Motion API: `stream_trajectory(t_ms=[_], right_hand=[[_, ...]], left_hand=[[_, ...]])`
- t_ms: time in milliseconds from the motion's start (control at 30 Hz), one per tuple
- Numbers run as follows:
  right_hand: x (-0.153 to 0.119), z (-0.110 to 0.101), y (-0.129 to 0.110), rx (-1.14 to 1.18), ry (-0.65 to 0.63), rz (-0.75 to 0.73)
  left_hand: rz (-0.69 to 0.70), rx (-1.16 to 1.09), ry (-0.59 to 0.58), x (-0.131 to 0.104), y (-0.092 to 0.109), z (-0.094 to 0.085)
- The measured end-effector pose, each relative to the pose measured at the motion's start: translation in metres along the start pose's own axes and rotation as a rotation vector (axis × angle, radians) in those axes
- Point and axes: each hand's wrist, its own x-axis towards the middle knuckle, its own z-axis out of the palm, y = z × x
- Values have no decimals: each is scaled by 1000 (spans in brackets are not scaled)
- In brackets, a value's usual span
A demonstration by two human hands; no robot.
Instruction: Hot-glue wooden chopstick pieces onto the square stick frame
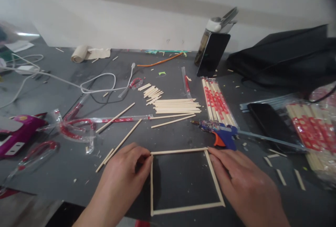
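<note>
A four-sided frame of wooden sticks (183, 151) is in front of me at the near edge of the dark table. My left hand (128, 171) pinches its far left corner between thumb and fingers. At the far right corner, my right hand (241, 174) grips the frame the same way. Just beyond the right hand lies a blue glue gun (225, 132) with an orange trigger and a clear glue stick (270, 138) in its back. Loose wooden sticks (175, 106) lie in a row beyond the frame, with shorter cut pieces (152, 91) beside them.
Packs of chopsticks (219, 101) lie at the right, near a black phone (273, 125). Another phone (214, 54) leans on a bottle (216, 24). A black bag (283, 59) sits at the back right. White cable (70, 84), plastic wrappers (76, 129) and a purple device (21, 134) occupy the left.
</note>
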Motion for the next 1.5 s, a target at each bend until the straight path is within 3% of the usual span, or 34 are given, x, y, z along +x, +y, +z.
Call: stream_trajectory(t_ms=[367,800,967,1067,1167,1500], right_hand=[[1,0,-2,-9,-24,57],[-4,3,1,-30,-27,9],[-4,3,4,-5,8,6],[-5,3,5,48,45,27],[-5,4,5,81,53,51],[1,2,7,31,39,32]], left_hand=[[40,13,21,2,-2,2],[51,32,27,0,-3,3],[24,22,1,-1,-2,-2],[12,-9,43,-2,-3,-5],[58,-53,98,-4,-4,-3],[147,-4,108,-1,-4,2]])
